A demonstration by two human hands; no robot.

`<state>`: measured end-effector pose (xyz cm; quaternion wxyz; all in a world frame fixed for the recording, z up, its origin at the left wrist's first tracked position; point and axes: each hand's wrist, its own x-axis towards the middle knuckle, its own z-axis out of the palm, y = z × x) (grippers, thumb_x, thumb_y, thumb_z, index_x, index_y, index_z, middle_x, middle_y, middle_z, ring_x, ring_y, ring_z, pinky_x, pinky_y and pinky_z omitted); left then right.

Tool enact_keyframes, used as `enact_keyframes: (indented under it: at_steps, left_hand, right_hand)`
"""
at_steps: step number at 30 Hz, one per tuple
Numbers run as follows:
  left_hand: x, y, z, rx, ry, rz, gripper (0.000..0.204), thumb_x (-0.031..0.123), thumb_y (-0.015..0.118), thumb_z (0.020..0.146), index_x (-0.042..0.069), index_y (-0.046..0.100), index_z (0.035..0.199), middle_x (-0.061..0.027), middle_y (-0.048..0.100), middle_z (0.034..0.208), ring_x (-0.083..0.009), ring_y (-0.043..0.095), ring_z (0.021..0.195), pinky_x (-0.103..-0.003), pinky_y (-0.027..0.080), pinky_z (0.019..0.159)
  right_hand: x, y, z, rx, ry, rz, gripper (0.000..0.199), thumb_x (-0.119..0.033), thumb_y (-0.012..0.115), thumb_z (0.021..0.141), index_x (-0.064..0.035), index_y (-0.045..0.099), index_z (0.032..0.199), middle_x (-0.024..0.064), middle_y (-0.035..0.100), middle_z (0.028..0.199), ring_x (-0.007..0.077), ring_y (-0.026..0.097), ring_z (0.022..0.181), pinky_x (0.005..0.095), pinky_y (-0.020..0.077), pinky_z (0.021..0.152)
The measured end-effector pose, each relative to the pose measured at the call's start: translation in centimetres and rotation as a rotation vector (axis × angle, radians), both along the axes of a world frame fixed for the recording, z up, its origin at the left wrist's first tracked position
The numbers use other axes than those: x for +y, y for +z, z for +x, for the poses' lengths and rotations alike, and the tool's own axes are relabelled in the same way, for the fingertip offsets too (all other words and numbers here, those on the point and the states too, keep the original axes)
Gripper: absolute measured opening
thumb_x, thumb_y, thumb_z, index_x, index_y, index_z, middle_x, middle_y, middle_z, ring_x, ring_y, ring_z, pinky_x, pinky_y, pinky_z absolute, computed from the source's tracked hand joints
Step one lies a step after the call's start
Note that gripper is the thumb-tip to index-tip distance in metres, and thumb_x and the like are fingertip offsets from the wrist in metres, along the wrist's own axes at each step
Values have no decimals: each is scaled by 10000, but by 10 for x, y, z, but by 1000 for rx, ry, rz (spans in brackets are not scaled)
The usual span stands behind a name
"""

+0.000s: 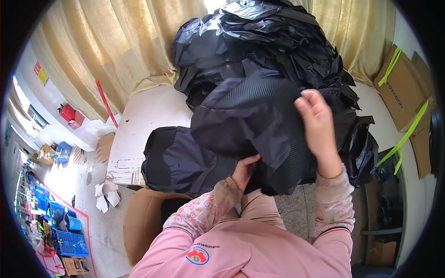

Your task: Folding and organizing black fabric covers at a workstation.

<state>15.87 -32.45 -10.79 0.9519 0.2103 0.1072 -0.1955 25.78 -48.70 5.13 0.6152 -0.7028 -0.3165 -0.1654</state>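
A large black fabric piece (259,116) with ribbed mesh panels is raised over the near edge of the table, its shape puffed and folded. My left hand (245,172) is closed on its lower edge, thumb on top and the other fingers hidden beneath. At the right side of the fabric is my right hand (319,123), its fingers loosely curled and apart from the thumb, with nothing visible between them. Its thumb tip lies close to the mesh; contact is unclear. Another black fabric piece (183,160) lies flat on the table, left of the raised one.
Behind, a tall heap of black fabric and shiny sheets (259,41) stands on the white table (143,109) against yellow curtains (116,46). An open cardboard box (141,222) is below the left table edge. Flattened cartons (401,88) with green straps lean at the right.
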Motion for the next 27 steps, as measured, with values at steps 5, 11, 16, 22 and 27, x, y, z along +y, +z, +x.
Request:
enact_keyframes:
  at_steps: [5,11,16,22,27]
  left_hand:
    - [28,35,-28,-404,-334,-403,350,336,546,960,-7,614,955,-83,592,611,-156,654,664,-254,535,581]
    - [133,57,-62,-622,256,346,433,299,613,950,-17,541,1237,-112,634,1094,-200,639,957,-332,514,840]
    - [194,73,-70,-447,496,788,419,270,561,984,-15,539,1290,-104,640,1198,-206,636,1056,-346,497,925]
    - [253,57,-43,-274,365,1045,360,294,577,982,13,588,1207,-76,662,1148,-157,646,963,-312,512,888]
    - [278,90,-69,-180,346,918,408,315,555,994,3,539,1256,-89,645,1180,-183,639,1021,-338,507,929]
  right_hand:
    - [-14,-128,43,10,-253,-620,244,-252,604,940,-33,511,990,252,648,780,441,643,762,487,493,654]
    - [-69,-174,75,117,-300,-463,212,-228,625,926,-21,582,938,227,663,843,378,664,808,463,505,693]
    - [-80,-66,49,674,318,297,328,-161,647,925,-20,540,1201,-5,627,932,77,593,805,257,488,681]
    - [-79,-124,36,837,352,-315,524,4,638,859,25,462,1352,3,587,1000,81,569,894,230,476,833]
    - [-53,-49,25,765,560,156,498,28,617,871,61,451,1339,124,610,1222,176,613,1083,303,477,975]
